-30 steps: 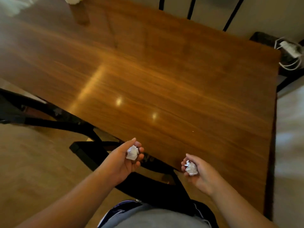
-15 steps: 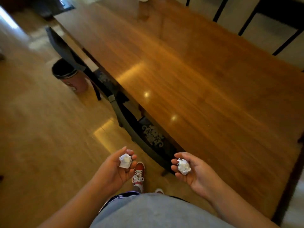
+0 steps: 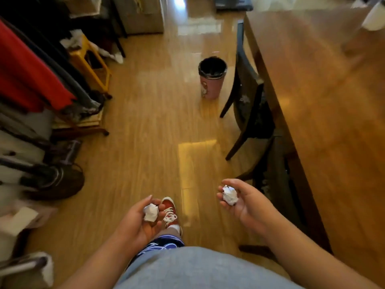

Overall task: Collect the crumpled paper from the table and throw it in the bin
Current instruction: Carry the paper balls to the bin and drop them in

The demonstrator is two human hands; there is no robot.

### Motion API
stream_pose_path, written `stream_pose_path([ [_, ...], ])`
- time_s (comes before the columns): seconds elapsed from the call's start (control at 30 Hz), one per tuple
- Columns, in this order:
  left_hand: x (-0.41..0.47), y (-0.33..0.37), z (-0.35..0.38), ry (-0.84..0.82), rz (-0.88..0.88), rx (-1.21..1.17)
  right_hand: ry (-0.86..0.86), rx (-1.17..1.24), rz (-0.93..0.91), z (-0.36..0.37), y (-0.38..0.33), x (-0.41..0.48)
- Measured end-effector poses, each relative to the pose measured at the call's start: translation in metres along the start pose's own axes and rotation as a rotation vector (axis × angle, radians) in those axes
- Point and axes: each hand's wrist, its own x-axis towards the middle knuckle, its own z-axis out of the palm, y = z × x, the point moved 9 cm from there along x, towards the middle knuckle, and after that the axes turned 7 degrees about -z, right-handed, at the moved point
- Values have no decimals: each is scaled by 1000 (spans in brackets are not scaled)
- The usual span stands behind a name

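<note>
Each hand, the left hand and the right hand, cups a crumpled paper ball in curled fingers above the wooden floor, with the pink bin standing well ahead beside the table.

Forearms out, palms up, the left hand curled round a paper ball, the right hand round a second paper ball
</note>
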Motion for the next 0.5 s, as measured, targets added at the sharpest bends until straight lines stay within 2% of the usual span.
stream_pose_path([
  [0.27,27,129,-83,77,33,-154,-127,-101,77,167,-13,120],
  [0.5,58,234,-72,49,46,-112,-42,-73,93,207,-34,176],
])
